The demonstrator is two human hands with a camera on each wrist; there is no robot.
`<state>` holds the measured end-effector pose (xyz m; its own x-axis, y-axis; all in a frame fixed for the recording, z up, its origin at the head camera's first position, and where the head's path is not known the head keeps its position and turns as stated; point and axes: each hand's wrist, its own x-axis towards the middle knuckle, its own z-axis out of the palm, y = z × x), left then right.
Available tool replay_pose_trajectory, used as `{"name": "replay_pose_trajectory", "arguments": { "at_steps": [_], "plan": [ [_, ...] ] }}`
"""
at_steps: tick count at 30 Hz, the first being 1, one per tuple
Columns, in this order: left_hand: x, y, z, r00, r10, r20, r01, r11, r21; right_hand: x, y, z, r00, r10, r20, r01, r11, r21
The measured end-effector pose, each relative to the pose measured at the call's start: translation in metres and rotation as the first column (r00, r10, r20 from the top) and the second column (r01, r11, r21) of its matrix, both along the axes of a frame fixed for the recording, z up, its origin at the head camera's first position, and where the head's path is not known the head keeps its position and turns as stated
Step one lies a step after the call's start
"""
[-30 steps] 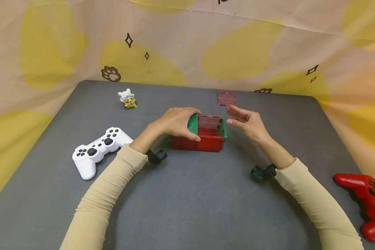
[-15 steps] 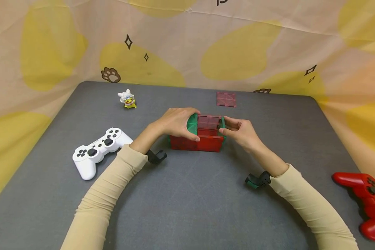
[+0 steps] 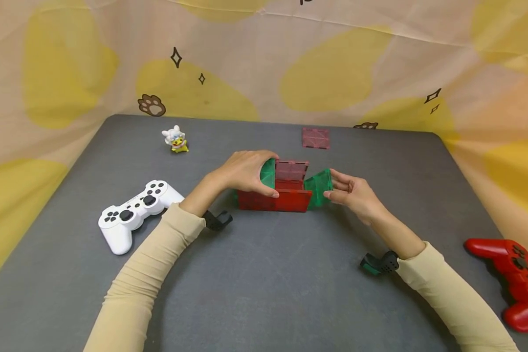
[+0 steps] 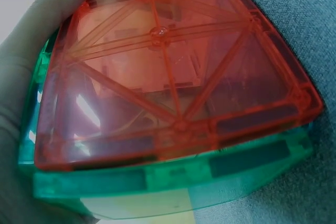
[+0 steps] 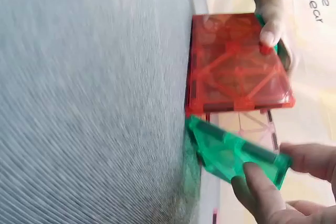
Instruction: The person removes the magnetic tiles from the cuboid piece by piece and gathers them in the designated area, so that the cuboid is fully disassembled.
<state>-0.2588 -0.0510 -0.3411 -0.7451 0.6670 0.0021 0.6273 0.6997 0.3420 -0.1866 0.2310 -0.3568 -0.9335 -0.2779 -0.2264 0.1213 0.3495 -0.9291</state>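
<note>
A small box of see-through magnetic tiles stands mid-table in the head view, with a red front wall (image 3: 275,201) and a reddish back wall (image 3: 291,170). My left hand (image 3: 248,171) spans the box's left end, thumb at the front and fingers over the back, around a green end tile (image 3: 268,173). At the other end, my right hand (image 3: 349,193) pinches a green tile (image 3: 319,188) between thumb and fingers. This tile slants outward, its lower edge close to the red wall in the right wrist view. The left wrist view shows the red wall (image 4: 157,77) up close.
Flat behind the box lies a loose reddish tile (image 3: 315,138). To the left are a white game controller (image 3: 141,212), near the left forearm, and a small white-and-yellow figurine (image 3: 176,139). A red game controller (image 3: 517,283) lies at the far right. Patterned cloth (image 3: 264,58) rises behind the table.
My right hand has come in to the box's right end, taken hold of the green tile and swung it outward to the right. The left hand stays on the box.
</note>
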Motion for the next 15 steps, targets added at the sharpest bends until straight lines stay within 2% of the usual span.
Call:
{"name": "replay_pose_trajectory", "arguments": {
  "at_steps": [4,9,12,15],
  "plan": [
    [0.000,-0.001,0.000,1.000,0.002,0.001,-0.002,1.000,0.004,0.003,0.003,-0.003,0.999,0.026,0.020,-0.024,0.997,-0.069],
    [0.001,-0.001,0.000,1.000,0.004,-0.001,-0.004,1.000,0.008,0.001,0.007,-0.002,0.998,-0.055,0.031,0.059,0.992,-0.108],
    [0.001,-0.001,0.000,1.000,0.004,-0.004,-0.004,1.000,0.012,-0.004,0.012,0.001,0.991,-0.129,0.036,0.134,0.974,-0.185],
    [0.001,0.000,0.000,1.000,0.004,-0.006,-0.004,1.000,0.016,-0.009,0.018,0.003,0.982,-0.185,0.034,0.186,0.937,-0.295]
  ]
}}
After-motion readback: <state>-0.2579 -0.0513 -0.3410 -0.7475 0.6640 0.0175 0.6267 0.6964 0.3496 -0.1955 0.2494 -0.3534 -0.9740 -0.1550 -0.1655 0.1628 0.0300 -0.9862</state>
